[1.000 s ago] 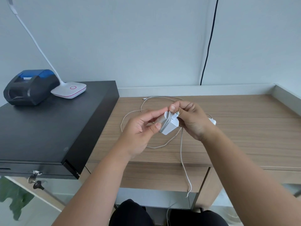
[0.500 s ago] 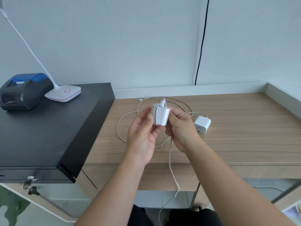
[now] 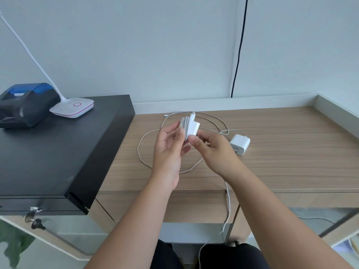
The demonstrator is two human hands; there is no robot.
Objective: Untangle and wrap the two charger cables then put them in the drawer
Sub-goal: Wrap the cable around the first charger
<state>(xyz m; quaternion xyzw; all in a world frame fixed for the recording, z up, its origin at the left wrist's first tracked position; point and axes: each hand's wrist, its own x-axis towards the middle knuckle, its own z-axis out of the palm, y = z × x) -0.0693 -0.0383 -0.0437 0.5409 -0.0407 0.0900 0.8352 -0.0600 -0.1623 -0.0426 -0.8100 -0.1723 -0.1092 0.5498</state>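
A white charger block point(image 3: 190, 127) with several turns of its cable wound around it is held above the wooden desk point(image 3: 281, 152). My left hand point(image 3: 168, 152) grips its left side with fingers and thumb. My right hand point(image 3: 213, 152) pinches its lower right corner and the cable. The free end of that cable point(image 3: 227, 206) hangs below my right hand over the desk's front edge. A second white charger block point(image 3: 239, 144) lies on the desk to the right, its cable point(image 3: 141, 150) looped loosely across the desk. The drawer front point(image 3: 194, 206) under the desk is closed.
A black cash drawer box point(image 3: 58, 148) sits at the left with a key point(image 3: 33, 220) in its lock. On it stand a black and blue receipt printer point(image 3: 25, 105) and a white lamp base point(image 3: 72, 107). A black cord point(image 3: 239, 47) runs down the wall.
The wound charger block has stayed raised between both hands. My right hand has shifted lower on the block, and the hanging cable end now trails further right.
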